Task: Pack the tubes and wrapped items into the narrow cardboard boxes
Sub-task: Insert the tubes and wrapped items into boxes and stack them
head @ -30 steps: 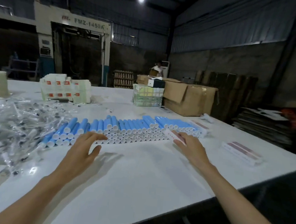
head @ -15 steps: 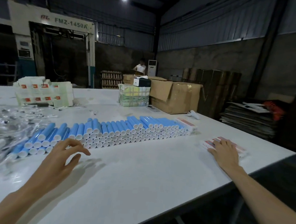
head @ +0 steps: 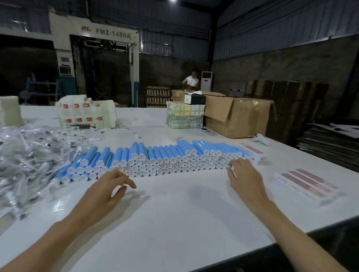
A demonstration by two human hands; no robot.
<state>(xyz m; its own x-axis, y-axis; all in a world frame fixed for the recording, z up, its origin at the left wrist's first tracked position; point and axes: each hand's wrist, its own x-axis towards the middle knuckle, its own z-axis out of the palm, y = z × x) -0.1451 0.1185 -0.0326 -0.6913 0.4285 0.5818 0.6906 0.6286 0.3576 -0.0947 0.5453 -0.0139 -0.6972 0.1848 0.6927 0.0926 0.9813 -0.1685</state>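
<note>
- Dim warehouse walls are seen behind a large glossy white table (head: 168,220), with a pale machine marked FMZ-1450A (head: 100,37) at the back and a brown corrugated carton (head: 239,118) set on the table's far side.
- Blue plastic tubes with white round caps (head: 158,157) are stacked in a long row across the middle of the table, several layers deep, with the caps turned toward the viewer.
- Small items wrapped in clear film (head: 17,158) are heaped loosely at the left, up against the left end of the row.
- Narrow white cardboard boxes with reddish-brown printed panels (head: 307,185) are laid flat side by side at the right, apart from the row; another narrow box (head: 252,151) is seen at the row's far right end.
- The left hand (head: 106,192) is held just in front of the left part of the row, with the fingers apart and loosely bent and nothing in them.
- The right hand (head: 245,178) is placed at the right end of the row, fingertips down at the caps; whether a tube is pinched cannot be told.
- The tubes are judged light, fairly stiff, smooth and ready to roll, so the top layer or an end is best drawn from, each tube being gripped across its body near the cap.
- The wrapped items are judged very light and slippery; the solid piece inside is better pinched than the loose film.
- The boxes are judged thin and easily crushed, and are best held by their long edges.
</note>
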